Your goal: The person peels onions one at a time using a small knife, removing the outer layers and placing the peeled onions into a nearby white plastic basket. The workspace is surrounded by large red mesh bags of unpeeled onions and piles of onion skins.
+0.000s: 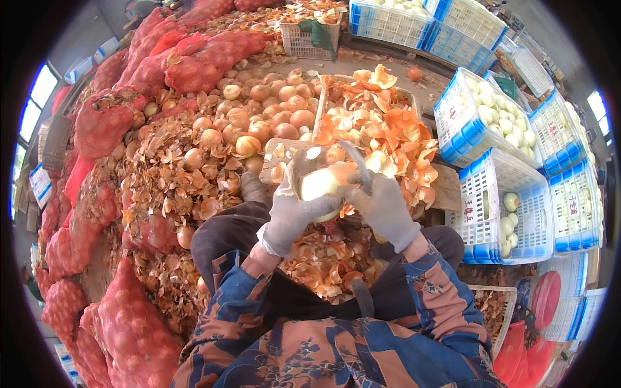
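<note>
My left hand (295,213), in a pale work glove, grips a partly peeled onion (320,185) whose white flesh faces up. Close on its right, my gloved right hand (381,206) is closed around a knife, its curved blade (358,162) blurred and pointing away from me. A loosened flap of orange skin shows between the onion and the right fingers. Under both hands stands a wooden board (276,157) with scraps on it. Beyond, a crate (318,109) overflows with orange onion skins (378,116). Unpeeled onions (271,106) are heaped to its left.
Red mesh sacks of onions (136,330) line the left side. Blue-and-white plastic crates stand at right, one with a few peeled onions (509,225), another full of peeled onions (502,114). Dry skins (170,179) cover the floor at left and between my legs. A skin-filled crate (310,41) stands farther back.
</note>
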Demonstrator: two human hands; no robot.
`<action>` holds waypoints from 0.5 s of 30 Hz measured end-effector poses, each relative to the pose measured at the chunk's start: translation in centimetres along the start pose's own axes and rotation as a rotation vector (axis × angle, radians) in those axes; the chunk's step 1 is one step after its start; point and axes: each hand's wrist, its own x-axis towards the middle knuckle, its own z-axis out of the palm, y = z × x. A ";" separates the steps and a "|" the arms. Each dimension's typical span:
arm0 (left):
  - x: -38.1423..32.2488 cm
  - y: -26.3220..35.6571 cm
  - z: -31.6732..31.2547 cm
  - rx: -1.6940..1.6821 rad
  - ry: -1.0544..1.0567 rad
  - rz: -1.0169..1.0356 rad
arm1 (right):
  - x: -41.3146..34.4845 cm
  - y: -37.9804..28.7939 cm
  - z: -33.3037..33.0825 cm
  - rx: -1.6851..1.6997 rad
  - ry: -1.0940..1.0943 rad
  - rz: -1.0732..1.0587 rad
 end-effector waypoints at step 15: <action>-0.5 0.0 0.1 0.090 0.015 0.091 | 0.2 -0.9 -0.9 0.033 -0.048 -0.017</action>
